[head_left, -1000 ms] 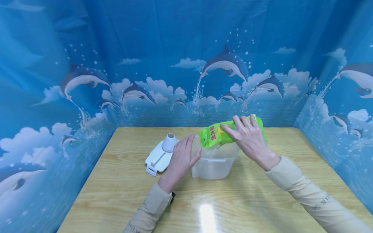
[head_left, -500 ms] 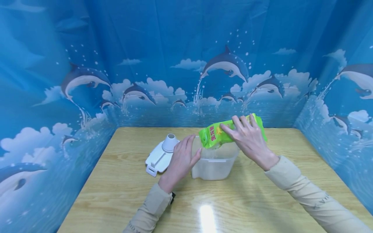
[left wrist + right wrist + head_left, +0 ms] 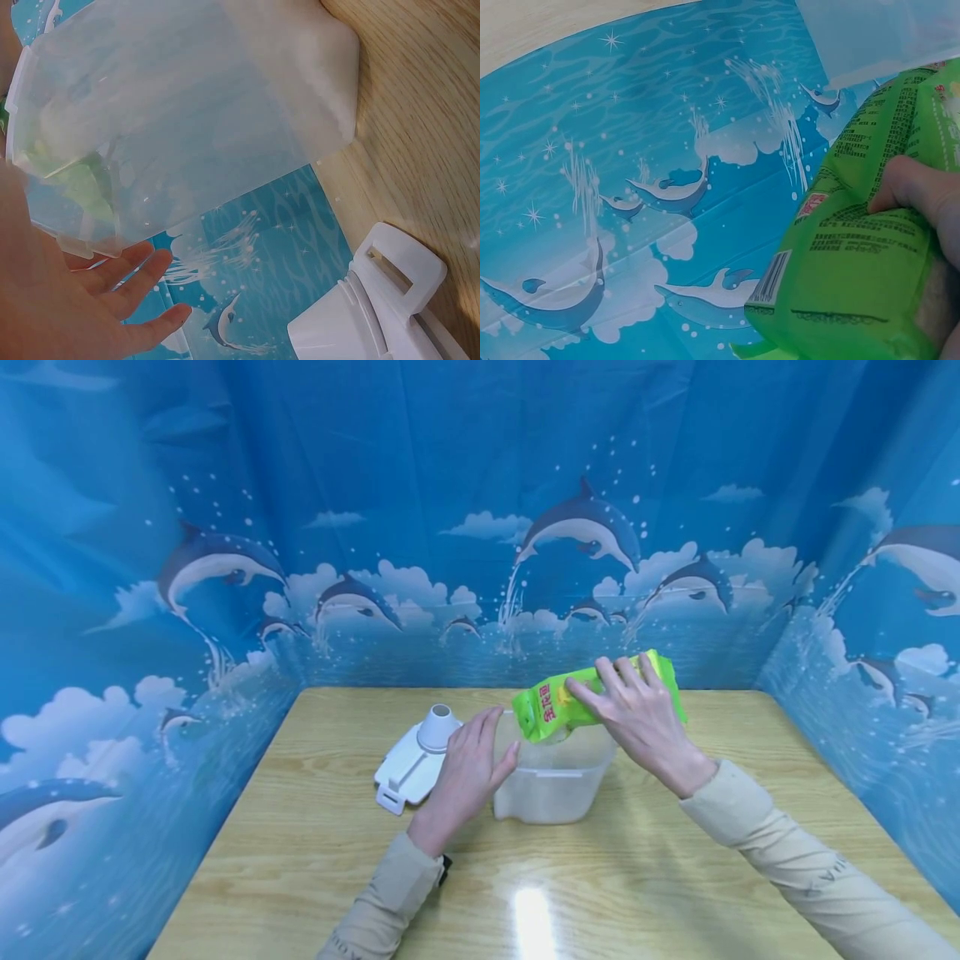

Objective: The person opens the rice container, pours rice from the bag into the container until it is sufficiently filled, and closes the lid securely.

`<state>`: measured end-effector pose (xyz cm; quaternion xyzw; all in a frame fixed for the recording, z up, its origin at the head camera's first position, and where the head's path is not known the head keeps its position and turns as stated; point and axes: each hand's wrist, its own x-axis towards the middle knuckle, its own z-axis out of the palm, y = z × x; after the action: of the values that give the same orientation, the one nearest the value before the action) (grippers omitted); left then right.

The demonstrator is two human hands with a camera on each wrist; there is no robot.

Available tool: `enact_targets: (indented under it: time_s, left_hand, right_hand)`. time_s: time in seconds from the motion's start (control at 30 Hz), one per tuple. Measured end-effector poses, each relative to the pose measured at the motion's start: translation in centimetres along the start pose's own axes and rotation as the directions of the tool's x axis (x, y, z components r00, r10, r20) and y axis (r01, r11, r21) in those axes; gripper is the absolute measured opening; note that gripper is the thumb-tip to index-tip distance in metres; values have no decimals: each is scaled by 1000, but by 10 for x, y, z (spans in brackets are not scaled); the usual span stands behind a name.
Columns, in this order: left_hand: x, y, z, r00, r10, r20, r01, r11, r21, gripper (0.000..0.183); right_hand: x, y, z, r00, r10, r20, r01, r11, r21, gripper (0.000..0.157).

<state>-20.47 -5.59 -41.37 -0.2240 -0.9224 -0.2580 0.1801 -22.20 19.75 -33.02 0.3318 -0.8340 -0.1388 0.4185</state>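
Note:
A green plastic bag (image 3: pixel 551 706) with red and yellow print is tilted, its mouth end low over a translucent plastic container (image 3: pixel 551 797). My right hand (image 3: pixel 637 714) grips the bag from above; the right wrist view shows the thumb pressed into its printed side. Pale, loose contents (image 3: pixel 319 67) lie at the container's bottom; their kind is unclear. At the container's left rim, my left hand (image 3: pixel 468 768) rests with its fingers fairly straight, seen close to the rim in the left wrist view too.
Left of the container lies a white lid (image 3: pixel 408 772) with a white cone-shaped spout (image 3: pixel 438 727) standing on it. Wood-grain tabletop (image 3: pixel 600 893) extends around them. A blue dolphin-print curtain (image 3: pixel 420 485) encloses the back and sides.
The whitish flow below the bag's mouth looks fainter than before. The bag's upper end has risen very slightly in my right hand. My left hand stays in place.

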Motion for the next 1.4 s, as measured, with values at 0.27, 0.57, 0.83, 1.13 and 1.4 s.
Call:
enact_targets:
  time_s: [0.27, 0.57, 0.83, 1.13, 1.4]
  left_hand:
    - [0, 0, 0, 1000, 8, -7, -8, 1000, 1, 65]
    - [-1, 0, -1, 1000, 11, -12, -11, 1000, -2, 64]
    - [0, -1, 1, 1000, 7, -11, -7, 1000, -3, 65]
    - [0, -1, 0, 1000, -15, 22, 15, 1000, -19, 66]
    - [0, 1, -3, 998, -40, 39, 43, 997, -71, 66]
  right_hand:
    - [2, 0, 0, 1000, -2, -5, 2, 1000, -12, 37]
    - [3, 0, -1, 1000, -5, -8, 5, 1000, -12, 38]
    - [4, -1, 0, 1000, 3, -24, -3, 1000, -20, 39]
    - [4, -1, 2, 999, 7, -40, -7, 1000, -9, 43]
    - [4, -3, 3, 999, 13, -51, -13, 1000, 8, 41]
